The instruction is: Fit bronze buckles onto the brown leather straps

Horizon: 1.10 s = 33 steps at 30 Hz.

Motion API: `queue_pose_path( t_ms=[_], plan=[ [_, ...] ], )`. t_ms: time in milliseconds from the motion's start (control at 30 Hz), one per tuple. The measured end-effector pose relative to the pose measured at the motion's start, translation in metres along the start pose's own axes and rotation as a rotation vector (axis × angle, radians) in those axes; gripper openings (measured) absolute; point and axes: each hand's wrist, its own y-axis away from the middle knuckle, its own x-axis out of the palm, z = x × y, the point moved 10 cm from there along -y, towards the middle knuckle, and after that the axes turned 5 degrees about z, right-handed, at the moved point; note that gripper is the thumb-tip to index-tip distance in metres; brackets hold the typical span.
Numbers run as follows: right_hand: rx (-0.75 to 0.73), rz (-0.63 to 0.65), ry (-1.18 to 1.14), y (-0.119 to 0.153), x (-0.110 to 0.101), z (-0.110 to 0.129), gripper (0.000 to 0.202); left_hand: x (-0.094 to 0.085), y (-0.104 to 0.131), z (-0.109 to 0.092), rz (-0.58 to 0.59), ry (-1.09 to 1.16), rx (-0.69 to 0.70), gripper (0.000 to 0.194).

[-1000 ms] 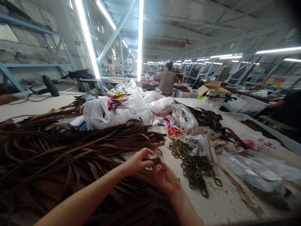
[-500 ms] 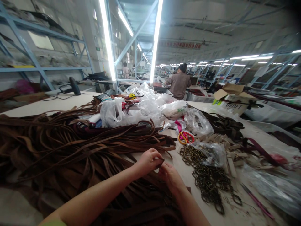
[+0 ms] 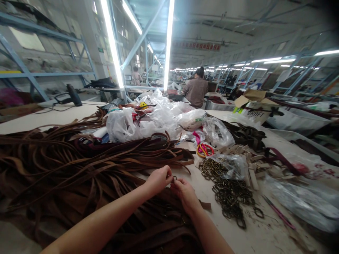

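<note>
My left hand (image 3: 160, 179) and my right hand (image 3: 185, 194) meet over a heap of brown leather straps (image 3: 106, 165). A small bronze-coloured metal ring (image 3: 174, 178) shows between their fingertips. My right hand pinches this ring. The left thumb and fingers are pressed together on what looks like a dark brown strap end, mostly hidden by the fingers. To the right of my hands lies a pile of similar metal rings (image 3: 230, 195), partly under a clear plastic bag (image 3: 237, 167). A short strap end (image 3: 205, 205) sticks out beyond my right wrist.
Scissors with red and yellow handles (image 3: 204, 150) lie before white plastic bags (image 3: 159, 120). Pink-handled tweezers or snips (image 3: 279, 213) rest at the right, near beige strips (image 3: 253, 173). A cardboard box (image 3: 254, 106) stands behind; a co-worker (image 3: 197, 90) is farther back.
The view has turned slightly, shifting the scene leftward. My hands remain close together; a metal ring now shows between the fingertips, where a dark brown tip showed earlier.
</note>
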Motion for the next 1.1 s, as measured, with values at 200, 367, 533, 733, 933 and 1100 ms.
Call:
queue_pose_path(
  t_ms=[200,367,533,733,933,1100],
  plan=[
    [-0.149,0.033,0.299,0.008,0.001,0.012,0.026,0.003,0.002,-0.012,0.007,0.111,0.03,0.013],
    [-0.152,0.036,0.271,0.014,-0.001,0.014,0.028,0.006,0.002,-0.008,-0.007,0.277,0.008,0.016],
    [-0.184,0.017,0.294,0.016,-0.002,0.015,0.029,0.011,0.006,-0.01,-0.044,0.2,0.021,0.013],
    [-0.215,-0.013,0.183,0.016,-0.011,0.02,0.029,0.019,0.011,-0.021,0.03,0.199,0.173,0.028],
    [-0.308,-0.149,0.323,0.02,-0.027,0.031,0.025,0.023,0.018,-0.043,0.016,-0.199,0.331,0.02],
    [-0.307,-0.258,0.565,0.029,-0.064,0.047,0.022,0.03,0.01,-0.029,0.081,-0.241,0.322,0.033]
  ],
)
